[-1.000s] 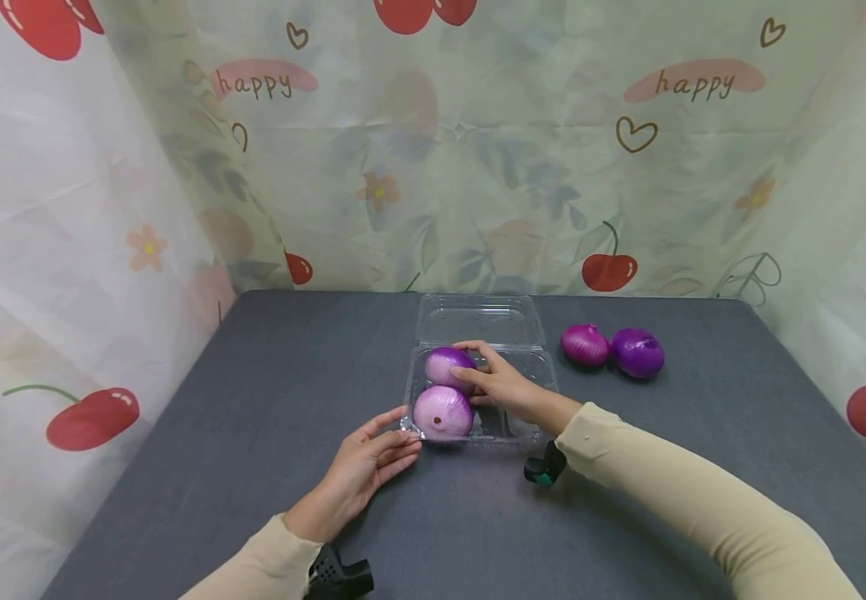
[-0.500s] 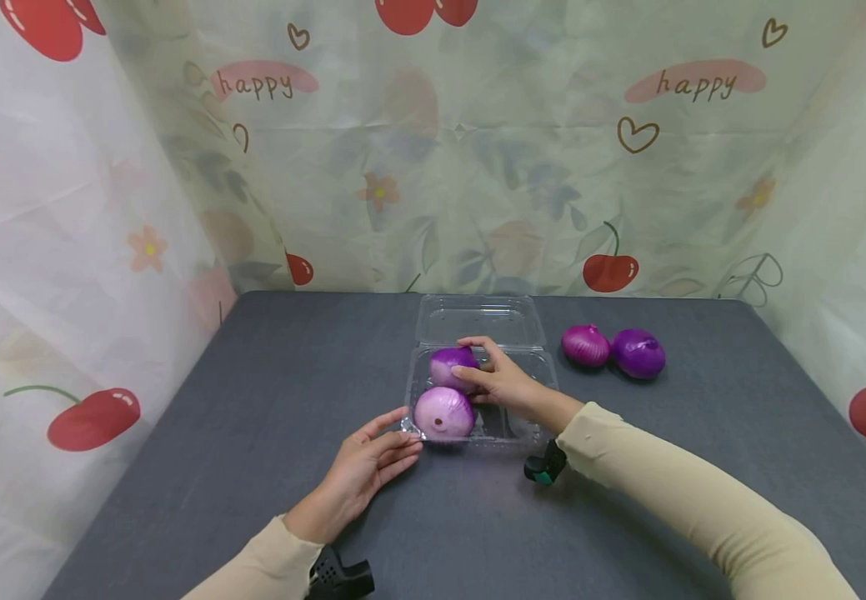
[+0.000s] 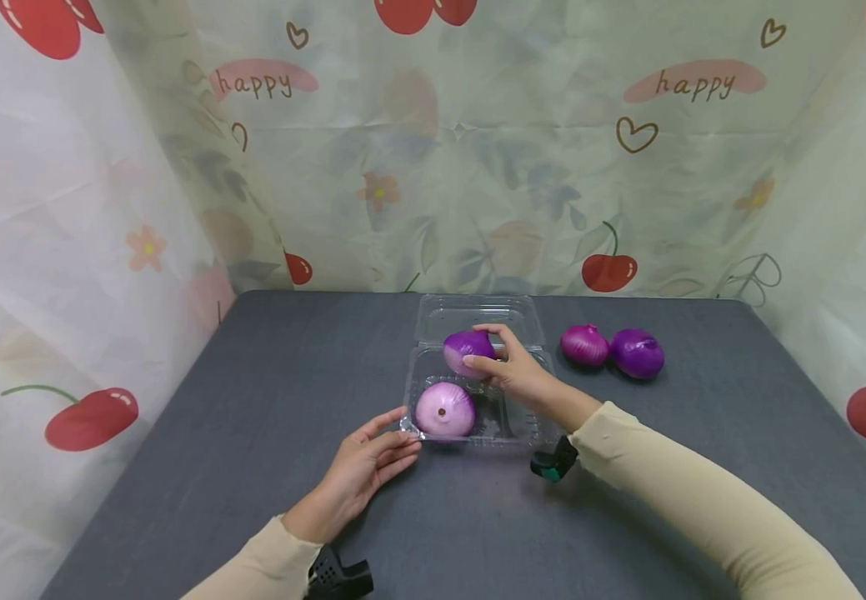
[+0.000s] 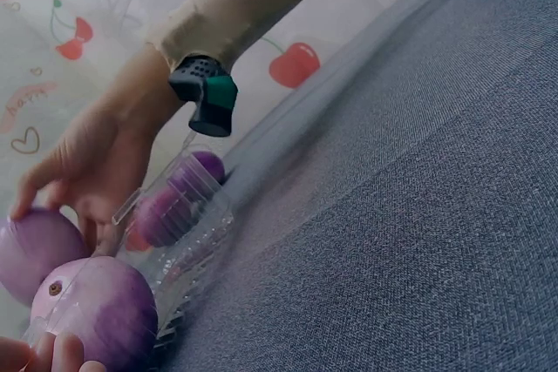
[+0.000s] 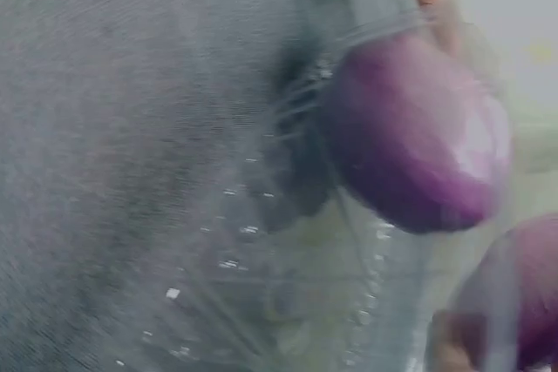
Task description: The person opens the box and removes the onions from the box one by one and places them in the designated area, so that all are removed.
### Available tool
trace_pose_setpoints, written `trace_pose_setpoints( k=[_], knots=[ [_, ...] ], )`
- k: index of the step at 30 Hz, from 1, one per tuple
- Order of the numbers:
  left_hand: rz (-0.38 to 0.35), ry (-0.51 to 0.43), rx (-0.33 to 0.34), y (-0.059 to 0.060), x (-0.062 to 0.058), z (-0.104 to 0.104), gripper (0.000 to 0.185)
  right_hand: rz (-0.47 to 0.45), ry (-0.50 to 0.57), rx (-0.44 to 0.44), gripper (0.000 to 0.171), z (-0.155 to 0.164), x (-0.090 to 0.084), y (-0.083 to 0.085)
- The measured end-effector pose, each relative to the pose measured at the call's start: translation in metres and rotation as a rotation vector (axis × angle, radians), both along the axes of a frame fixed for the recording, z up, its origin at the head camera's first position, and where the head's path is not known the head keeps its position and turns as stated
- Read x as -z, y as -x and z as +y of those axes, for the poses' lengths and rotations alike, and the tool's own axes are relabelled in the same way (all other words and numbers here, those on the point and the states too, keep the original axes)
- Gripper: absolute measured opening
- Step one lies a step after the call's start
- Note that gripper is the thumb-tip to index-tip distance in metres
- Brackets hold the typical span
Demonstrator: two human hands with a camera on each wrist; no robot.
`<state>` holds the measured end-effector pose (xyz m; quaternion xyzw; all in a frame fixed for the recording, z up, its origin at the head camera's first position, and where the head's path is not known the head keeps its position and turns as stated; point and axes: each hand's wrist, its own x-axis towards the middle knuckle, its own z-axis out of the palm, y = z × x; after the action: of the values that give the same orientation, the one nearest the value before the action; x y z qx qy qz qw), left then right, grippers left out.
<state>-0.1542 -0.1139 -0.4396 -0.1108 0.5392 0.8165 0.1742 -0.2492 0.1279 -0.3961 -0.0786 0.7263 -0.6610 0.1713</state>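
Note:
My right hand (image 3: 523, 379) grips a red onion (image 3: 464, 353) with the thumb in front and the fingers behind. That onion is raised over the clear plastic clamshell container (image 3: 526, 425), whose lid lies open at the back. A second red onion (image 3: 445, 409) sits in the container's front left part, with its root end facing me. My left hand (image 3: 361, 462) holds the container's front left corner between thumb and fingers. In the left wrist view, the held onion (image 4: 39, 254) appears just behind the seated onion (image 4: 96, 313).
Two more red onions, one pinker (image 3: 585, 345) and one darker (image 3: 638, 353), lie side by side on the grey table (image 3: 290, 358), right of the container. A printed curtain (image 3: 463, 167) encloses the back and sides. Each wrist wears a black camera (image 3: 555, 460).
My right hand has lifted the rear onion out of the container's back left part and moved it slightly right. My left hand and the front onion stay nearly where they were.

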Motion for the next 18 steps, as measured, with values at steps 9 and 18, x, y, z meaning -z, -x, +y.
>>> trace_pose_setpoints(
  k=[9, 18],
  knots=[
    [0.008, -0.015, 0.009, 0.0, 0.0, -0.001, 0.053, 0.01, 0.115, 0.011, 0.067, 0.014, -0.027, -0.008],
    [0.006, -0.012, 0.004, 0.0, 0.001, 0.0, 0.053, 0.06, 0.027, 0.012, 0.075, 0.04, -0.055, -0.018]
  ],
)
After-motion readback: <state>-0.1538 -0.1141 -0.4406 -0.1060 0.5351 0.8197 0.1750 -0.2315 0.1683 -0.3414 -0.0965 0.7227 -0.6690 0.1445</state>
